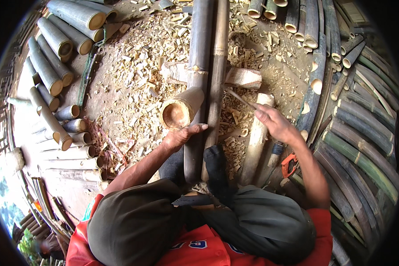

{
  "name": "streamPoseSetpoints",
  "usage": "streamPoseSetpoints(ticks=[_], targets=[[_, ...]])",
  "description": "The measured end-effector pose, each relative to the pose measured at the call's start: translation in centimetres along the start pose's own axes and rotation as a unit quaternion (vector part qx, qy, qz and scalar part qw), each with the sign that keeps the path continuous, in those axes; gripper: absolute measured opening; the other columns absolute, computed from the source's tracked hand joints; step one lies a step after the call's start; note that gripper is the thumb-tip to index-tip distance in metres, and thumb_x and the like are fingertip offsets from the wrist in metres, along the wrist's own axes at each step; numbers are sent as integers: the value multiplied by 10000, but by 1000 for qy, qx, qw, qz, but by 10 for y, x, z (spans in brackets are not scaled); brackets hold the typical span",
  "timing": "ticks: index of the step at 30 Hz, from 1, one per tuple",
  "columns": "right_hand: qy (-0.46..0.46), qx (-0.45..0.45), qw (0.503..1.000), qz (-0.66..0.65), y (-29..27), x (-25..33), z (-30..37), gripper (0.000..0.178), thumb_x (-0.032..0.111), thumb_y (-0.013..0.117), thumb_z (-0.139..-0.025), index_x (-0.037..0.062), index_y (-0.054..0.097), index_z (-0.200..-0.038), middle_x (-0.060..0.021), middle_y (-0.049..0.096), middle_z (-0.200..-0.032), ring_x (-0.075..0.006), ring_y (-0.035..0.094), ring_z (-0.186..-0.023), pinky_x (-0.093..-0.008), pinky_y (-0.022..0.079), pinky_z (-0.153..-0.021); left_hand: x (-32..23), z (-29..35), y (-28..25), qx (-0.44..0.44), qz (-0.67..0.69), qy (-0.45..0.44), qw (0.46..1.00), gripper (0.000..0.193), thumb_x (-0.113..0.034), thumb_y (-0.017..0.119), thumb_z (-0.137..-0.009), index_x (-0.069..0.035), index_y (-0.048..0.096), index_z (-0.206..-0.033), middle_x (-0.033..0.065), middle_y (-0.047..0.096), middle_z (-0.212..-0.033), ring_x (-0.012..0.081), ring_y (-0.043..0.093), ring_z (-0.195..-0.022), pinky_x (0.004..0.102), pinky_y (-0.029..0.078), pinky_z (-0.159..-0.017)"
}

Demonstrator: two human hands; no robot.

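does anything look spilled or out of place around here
Pale chips are strewn messily across the ground on both sides of the long bamboo poles; that looks like spilled debris, though it may just be cutting waste. Nothing else stands out.

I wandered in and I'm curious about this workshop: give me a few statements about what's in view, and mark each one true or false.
1. The right hand holds a thin tool. True.
2. Both hands hold tools. False: the left hand shows no tool; it is at the short bamboo piece.
3. Pale chips lie scattered beyond the hands. True.
4. All the bamboo lies on the left. False: bamboo lengths lie on the right too.
5. An orange handle lies right of the long poles. True.
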State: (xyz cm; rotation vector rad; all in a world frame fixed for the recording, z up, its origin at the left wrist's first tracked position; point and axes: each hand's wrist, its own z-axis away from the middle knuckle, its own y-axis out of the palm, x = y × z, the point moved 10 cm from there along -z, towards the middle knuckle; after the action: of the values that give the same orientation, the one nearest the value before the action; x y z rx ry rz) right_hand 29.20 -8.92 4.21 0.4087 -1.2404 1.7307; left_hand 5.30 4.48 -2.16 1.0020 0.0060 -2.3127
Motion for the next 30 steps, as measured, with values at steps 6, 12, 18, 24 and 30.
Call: streamPoseSetpoints(ticks=[6,12,18,24,30], targets=[[122,72,955,-261,4,-15,-5,459,454,571,-1081,17,620,-1212,18,532,-862,-63,517,-769,-252,470,-663,-3,1,7,35,62,15,997,1161,-440,897,-773,74,260,-1596,254,302,-1628,311,260,-1529,406,228,-1257],[18,48,997,64,-6,26,-12,262,274,623,-1053,19,574,-1085,-85,587,-779,-215,595,-735,-394,498,-675,4,-2,0,19,45,29,998,1173,-459,899,-770,103,264,-1580,257,330,-1608,299,279,-1510,402,234,-1250],[-79,19,946,313,-12,67,-22,206,226,642,-1024,40,560,-988,-215,581,-604,-471,633,-644,-550,490,-579,5,-3,-3,14,41,50,998,1144,-476,905,-781,150,314,-1534,231,427,-1535,264,395,-1404,373,329,-1189],[-105,26,933,344,-15,69,-32,200,220,663,-1017,40,577,-993,-190,587,-615,-414,623,-587,-525,500,-554,3,-6,-9,-9,-12,91,996,1069,-495,891,-810,171,383,-1475,216,523,-1423,230,488,-1300,348,391,-1132],[-113,30,929,350,-11,67,-32,178,197,677,-1007,67,556,-1017,-153,556,-580,-381,614,-555,-496,498,-505,-2,-2,-9,-8,-49,47,998,993,-533,885,-809,168,492,-1391,210,600,-1321,225,545,-1236,332,433,-1075]])
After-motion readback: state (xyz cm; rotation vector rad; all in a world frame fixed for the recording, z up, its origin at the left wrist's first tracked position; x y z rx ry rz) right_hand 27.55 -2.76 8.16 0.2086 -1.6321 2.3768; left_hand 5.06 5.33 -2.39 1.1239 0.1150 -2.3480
